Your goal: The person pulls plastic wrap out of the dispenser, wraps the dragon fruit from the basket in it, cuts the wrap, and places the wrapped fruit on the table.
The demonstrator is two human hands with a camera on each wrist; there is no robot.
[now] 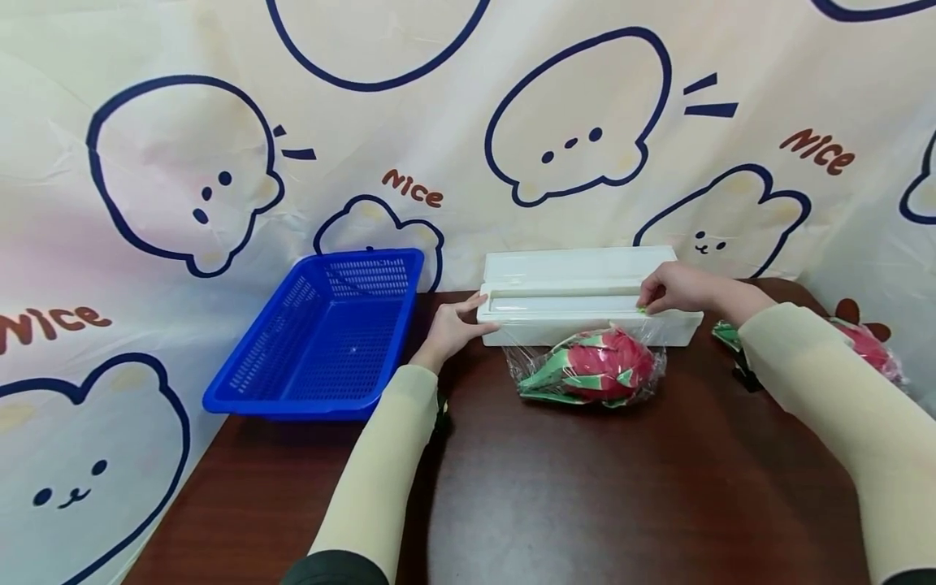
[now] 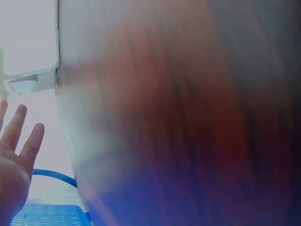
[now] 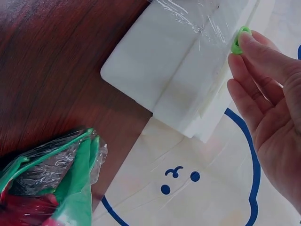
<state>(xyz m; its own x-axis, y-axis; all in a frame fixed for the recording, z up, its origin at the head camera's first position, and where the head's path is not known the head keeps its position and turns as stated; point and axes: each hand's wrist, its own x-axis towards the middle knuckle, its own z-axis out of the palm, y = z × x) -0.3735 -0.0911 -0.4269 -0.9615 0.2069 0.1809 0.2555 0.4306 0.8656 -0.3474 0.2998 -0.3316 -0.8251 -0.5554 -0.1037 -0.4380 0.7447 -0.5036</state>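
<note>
A white cling film dispenser point(image 1: 585, 329) with its lid raised stands at the back of the table. My left hand point(image 1: 451, 329) holds its left end, one finger at the top edge and another digit along the front; in the left wrist view the other fingers are spread. With thumb and fingertips, my right hand point(image 1: 676, 288) pinches a small green slider point(image 3: 241, 40) on the dispenser's edge, toward the right end. Cling film drapes over the front onto a red and green dragon fruit point(image 1: 610, 361), which lies before the dispenser in clear film.
To the left is a blue perforated basket point(image 1: 314, 404), with nothing seen inside. A second film-wrapped dragon fruit point(image 1: 866, 345) lies at the right, partly hidden by my right sleeve. A printed cloth point(image 1: 409, 146) hangs behind the brown table point(image 1: 585, 496).
</note>
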